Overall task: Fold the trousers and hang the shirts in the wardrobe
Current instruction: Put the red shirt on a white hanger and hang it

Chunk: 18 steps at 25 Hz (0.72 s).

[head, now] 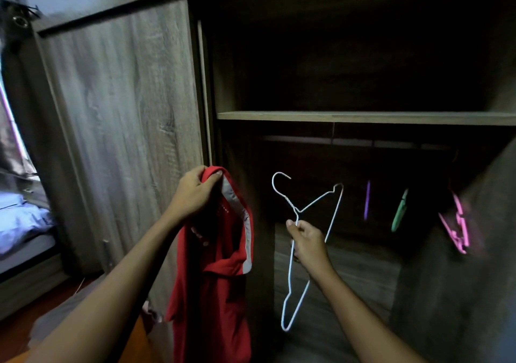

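My left hand (195,191) grips the top of a red shirt (217,287) with a grey-and-white collar strip; the shirt hangs down in front of the wardrobe's closed door. To its right, my right hand (308,244) pinches a white wire hanger (333,209) by its neck, hook up and tilted, in front of the open wardrobe section. The hanger and shirt are apart. A dark hanging rail (349,140) runs under the shelf (363,117).
Purple (367,199), green (399,212) and pink (458,224) hangers hang on the rail at the right. The wooden sliding door (120,111) covers the left half. A bed with pale blue bedding (19,223) lies far left. Orange and grey cloth lies low left.
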Tool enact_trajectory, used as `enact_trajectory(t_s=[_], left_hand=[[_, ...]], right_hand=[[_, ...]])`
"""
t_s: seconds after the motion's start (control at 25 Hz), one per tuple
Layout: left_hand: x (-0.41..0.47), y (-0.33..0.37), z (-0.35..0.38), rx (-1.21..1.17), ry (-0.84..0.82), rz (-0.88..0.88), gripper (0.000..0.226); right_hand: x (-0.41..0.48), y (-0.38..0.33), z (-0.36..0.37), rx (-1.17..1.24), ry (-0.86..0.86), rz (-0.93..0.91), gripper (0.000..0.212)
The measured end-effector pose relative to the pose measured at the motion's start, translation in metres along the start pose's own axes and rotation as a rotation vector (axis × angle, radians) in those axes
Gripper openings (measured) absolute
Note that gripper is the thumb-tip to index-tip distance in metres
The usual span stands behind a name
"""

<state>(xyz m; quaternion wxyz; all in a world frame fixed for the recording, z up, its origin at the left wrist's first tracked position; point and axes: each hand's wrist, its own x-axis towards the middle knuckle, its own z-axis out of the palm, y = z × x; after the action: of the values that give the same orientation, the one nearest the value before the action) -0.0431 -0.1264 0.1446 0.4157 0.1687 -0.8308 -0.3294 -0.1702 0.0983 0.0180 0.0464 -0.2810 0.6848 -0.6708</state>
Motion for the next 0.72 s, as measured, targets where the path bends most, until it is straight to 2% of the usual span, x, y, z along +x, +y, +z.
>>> enact_trajectory(t_s=[0.08, 0.2, 0.32, 0.4, 0.44, 0.52, 0.6, 0.72], left_hand=[[0.000, -0.002, -0.003, 0.016, 0.004, 0.007, 0.033], [-0.005, 0.000, -0.007, 0.032, -0.001, 0.027, 0.026], [-0.009, 0.003, -0.012, 0.060, -0.005, 0.065, 0.017], [-0.009, 0.005, -0.014, 0.089, -0.008, 0.080, 0.020], [-0.009, 0.006, -0.015, 0.104, -0.014, 0.086, 0.023], [-0.009, 0.008, -0.015, 0.137, -0.023, 0.102, 0.028], [-0.009, 0.010, -0.015, 0.146, -0.037, 0.105, 0.016], [-0.008, 0.017, -0.014, 0.142, -0.066, 0.138, 0.013]], right_hand=[[-0.005, -0.002, 0.004, -0.036, 0.003, -0.048, 0.041], [-0.011, -0.007, 0.009, -0.064, 0.056, -0.134, 0.042], [-0.016, -0.008, 0.010, 0.031, -0.102, -0.037, 0.018], [-0.019, -0.009, 0.011, 0.048, -0.143, 0.037, 0.022], [-0.020, -0.012, 0.011, 0.012, -0.081, 0.021, 0.021], [-0.022, -0.028, 0.009, -0.053, 0.079, -0.031, 0.046], [-0.027, -0.054, 0.005, 0.064, 0.161, 0.007, 0.064], [-0.034, -0.093, 0.001, 0.462, 0.090, -0.027, 0.058]])
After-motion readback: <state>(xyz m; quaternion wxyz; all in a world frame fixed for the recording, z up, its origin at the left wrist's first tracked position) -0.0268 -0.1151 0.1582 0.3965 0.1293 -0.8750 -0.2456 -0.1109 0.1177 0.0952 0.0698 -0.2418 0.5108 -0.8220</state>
